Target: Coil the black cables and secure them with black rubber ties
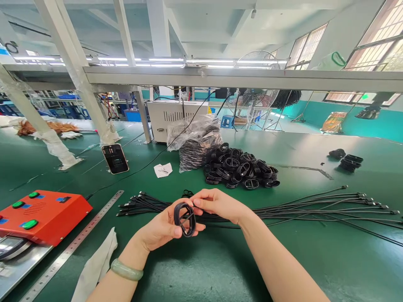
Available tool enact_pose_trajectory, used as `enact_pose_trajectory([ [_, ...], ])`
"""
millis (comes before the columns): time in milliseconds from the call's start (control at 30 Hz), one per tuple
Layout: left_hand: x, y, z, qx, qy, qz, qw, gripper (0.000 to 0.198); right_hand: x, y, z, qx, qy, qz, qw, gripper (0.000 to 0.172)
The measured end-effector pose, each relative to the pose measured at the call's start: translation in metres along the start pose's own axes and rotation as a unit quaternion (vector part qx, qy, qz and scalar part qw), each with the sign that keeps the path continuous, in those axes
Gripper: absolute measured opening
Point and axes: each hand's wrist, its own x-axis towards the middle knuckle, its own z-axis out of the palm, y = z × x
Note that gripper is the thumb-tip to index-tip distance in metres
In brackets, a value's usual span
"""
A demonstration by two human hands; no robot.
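Observation:
My left hand [162, 228] grips a small coil of black cable [185, 219] between thumb and fingers, held upright above the green table. My right hand [217, 204] pinches the top of the same coil. Just behind the hands lies a bundle of straight black cables [315, 207] stretched across the table, connectors at both ends. Farther back sits a heap of finished coiled cables [241, 170].
An orange box with green buttons [44, 216] sits at the left beside a metal ruler [75, 243] and a white cloth [96, 264]. A plastic bag of cables [195, 142], a phone [115, 158], a paper scrap [163, 170] and more coils [350, 161] lie farther back.

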Motion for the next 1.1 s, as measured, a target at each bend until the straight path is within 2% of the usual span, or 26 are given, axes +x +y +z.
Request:
enact_pose_trajectory([
  [133,-0.001,0.001,0.001,-0.006,-0.008,-0.011,1.000,0.066,-0.002,-0.002,0.000,0.039,0.002,0.019,0.999,0.040],
  [267,-0.002,0.004,0.003,0.000,0.007,-0.017,1.000,0.071,-0.001,0.001,0.003,0.117,0.006,0.033,0.993,0.039],
  [367,0.002,0.004,0.004,0.014,0.060,-0.001,0.998,0.061,0.002,0.004,0.006,0.185,0.014,0.036,0.982,0.037],
  [433,0.007,0.004,0.004,0.036,0.109,0.010,0.993,0.051,0.004,0.003,0.007,0.193,0.023,0.041,0.980,0.035],
  [500,0.010,0.003,0.004,0.061,0.145,0.010,0.988,0.045,0.005,0.002,0.009,0.176,0.040,0.043,0.983,0.034],
  [600,0.012,0.001,0.005,0.085,0.162,0.000,0.983,0.044,0.006,0.000,0.012,0.138,0.100,0.035,0.985,0.032],
  [667,0.013,0.000,0.007,0.106,0.167,0.003,0.980,0.055,0.007,0.000,0.015,0.108,0.142,0.029,0.984,0.032],
  [733,0.014,-0.002,0.009,0.133,0.188,0.016,0.973,0.077,0.009,0.001,0.019,0.084,0.161,0.028,0.983,0.031],
  [800,0.017,-0.004,0.012,0.161,0.217,0.031,0.962,0.092,0.010,0.003,0.021,0.070,0.155,0.027,0.985,0.031],
  [833,0.018,-0.004,0.013,0.172,0.228,0.037,0.958,0.092,0.010,0.003,0.021,0.061,0.145,0.023,0.987,0.031],
  [1000,0.018,-0.002,0.019,0.192,0.233,0.042,0.952,0.066,0.006,0.003,0.011,-0.053,0.085,0.000,0.995,0.036],
  [1100,0.017,-0.002,0.016,0.191,0.240,0.040,0.951,0.063,0.002,0.002,0.004,-0.131,0.077,-0.004,0.988,0.023],
])
